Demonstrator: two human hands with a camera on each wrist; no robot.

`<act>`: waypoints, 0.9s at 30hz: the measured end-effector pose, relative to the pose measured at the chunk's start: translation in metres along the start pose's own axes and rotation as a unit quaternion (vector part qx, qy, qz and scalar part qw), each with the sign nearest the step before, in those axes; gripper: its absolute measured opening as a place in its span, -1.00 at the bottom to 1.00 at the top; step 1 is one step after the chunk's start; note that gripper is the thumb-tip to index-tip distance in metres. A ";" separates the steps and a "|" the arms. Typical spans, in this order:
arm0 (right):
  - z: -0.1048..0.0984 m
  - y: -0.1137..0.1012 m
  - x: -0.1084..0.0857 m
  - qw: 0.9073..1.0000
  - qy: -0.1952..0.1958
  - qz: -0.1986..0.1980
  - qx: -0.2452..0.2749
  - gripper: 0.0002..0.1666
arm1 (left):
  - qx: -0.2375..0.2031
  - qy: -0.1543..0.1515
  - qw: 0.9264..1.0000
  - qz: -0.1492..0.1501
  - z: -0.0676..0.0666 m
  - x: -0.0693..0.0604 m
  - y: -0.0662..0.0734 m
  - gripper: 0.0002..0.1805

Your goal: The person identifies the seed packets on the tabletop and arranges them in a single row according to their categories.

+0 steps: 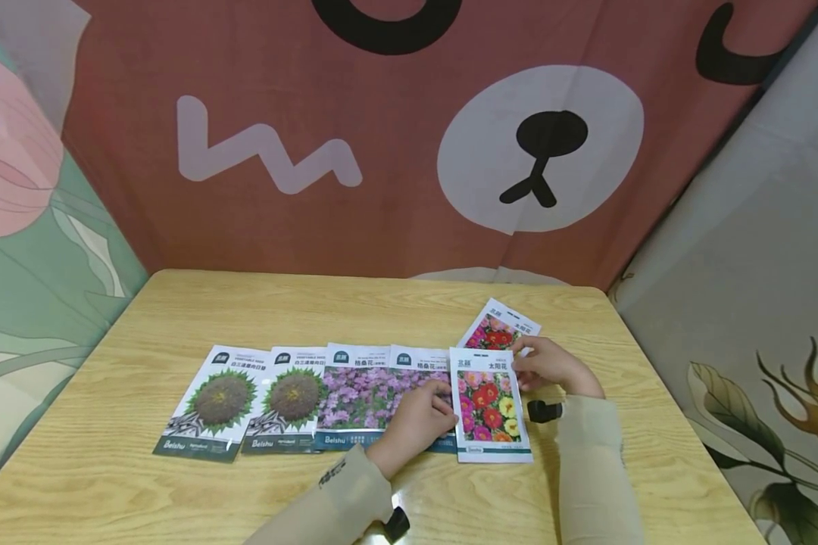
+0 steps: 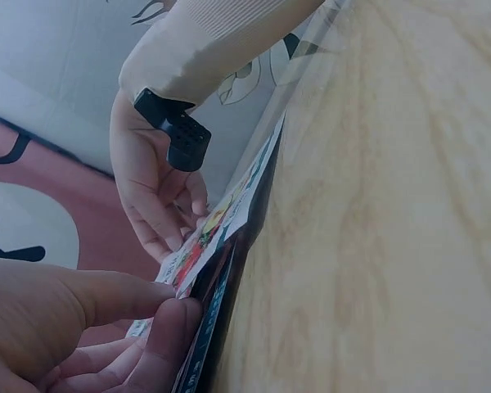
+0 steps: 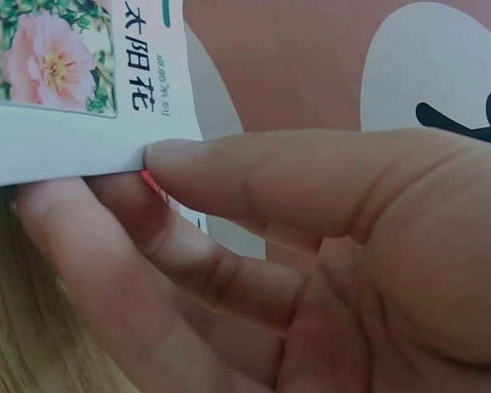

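A seed packet with red, pink and yellow flowers point(image 1: 488, 405) is held at both sides, slightly raised at its near edge. My right hand point(image 1: 555, 367) pinches its right edge, the thumb on the front and fingers beneath, as the right wrist view shows. At its left edge my left hand point(image 1: 416, 420) pinches it between thumb and finger, over a purple-flower seed packet point(image 1: 419, 371). Behind lies another red-flower packet point(image 1: 501, 322), partly covered. To the left, a second purple-flower packet point(image 1: 354, 386) and two sunflower packets point(image 1: 293, 401) form a row.
The packets lie on a wood-grain table point(image 1: 279, 310). A printed reddish curtain point(image 1: 382, 219) hangs along its back edge, and a grey floral curtain point(image 1: 743, 265) stands to the right. Small black cameras sit at both wrists.
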State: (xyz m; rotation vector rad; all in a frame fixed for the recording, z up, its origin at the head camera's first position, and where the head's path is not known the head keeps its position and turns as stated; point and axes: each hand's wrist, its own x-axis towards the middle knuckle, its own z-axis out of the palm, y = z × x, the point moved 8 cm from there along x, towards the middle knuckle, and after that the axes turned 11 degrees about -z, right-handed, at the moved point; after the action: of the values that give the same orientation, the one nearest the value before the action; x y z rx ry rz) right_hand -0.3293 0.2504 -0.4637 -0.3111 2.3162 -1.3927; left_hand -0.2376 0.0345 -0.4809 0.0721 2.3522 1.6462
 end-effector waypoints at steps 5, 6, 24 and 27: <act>-0.001 0.003 0.001 1.000 0.006 0.006 -0.008 -0.75 | 0.009 -0.002 1.000 0.002 0.000 -0.001 0.002 -0.57; -0.002 0.004 0.001 1.000 0.008 0.008 -0.009 -0.75 | 0.009 -0.004 1.000 0.000 0.000 -0.001 0.002 -0.58; -0.003 0.006 0.000 0.998 0.030 0.041 -0.048 -0.75 | 0.011 -0.011 1.000 0.001 0.001 -0.002 0.005 -0.88; -0.003 0.006 0.001 0.997 0.032 0.046 -0.047 -0.74 | 0.018 -0.012 1.000 -0.001 0.001 -0.002 0.005 -0.91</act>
State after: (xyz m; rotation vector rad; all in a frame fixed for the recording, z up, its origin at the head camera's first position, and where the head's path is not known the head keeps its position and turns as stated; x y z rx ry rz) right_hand -0.3311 0.2552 -0.4684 -0.1866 2.4205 -1.2693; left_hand -0.2357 0.0369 -0.4763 0.0955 2.3638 1.5932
